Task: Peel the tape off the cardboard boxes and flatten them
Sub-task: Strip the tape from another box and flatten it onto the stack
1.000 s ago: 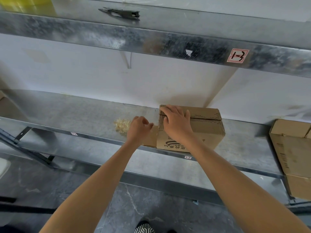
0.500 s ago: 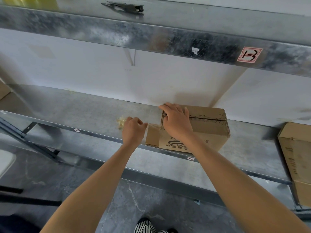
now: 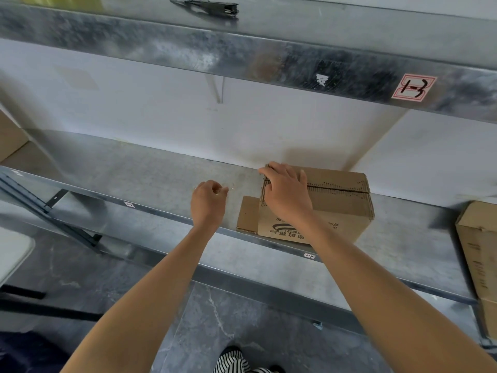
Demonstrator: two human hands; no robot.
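Observation:
A brown cardboard box with printed marks sits on the middle metal shelf near its front edge. One small end flap sticks out at its left. My right hand lies flat on the box's top left corner, fingers reaching to the far edge. My left hand hovers over the shelf a little left of the box, fingers curled and pinching a thin piece of clear yellowish tape, of which only small glints show.
Stacked cardboard boxes stand at the shelf's right end and another box at the far left. A black tool lies on the upper shelf, whose front beam overhangs. Below are grey floor and a striped shoe.
My left hand has drawn away from the box's left end toward the left, now covering the crumpled tape wad seen on the shelf earlier. My right hand stays on the box.

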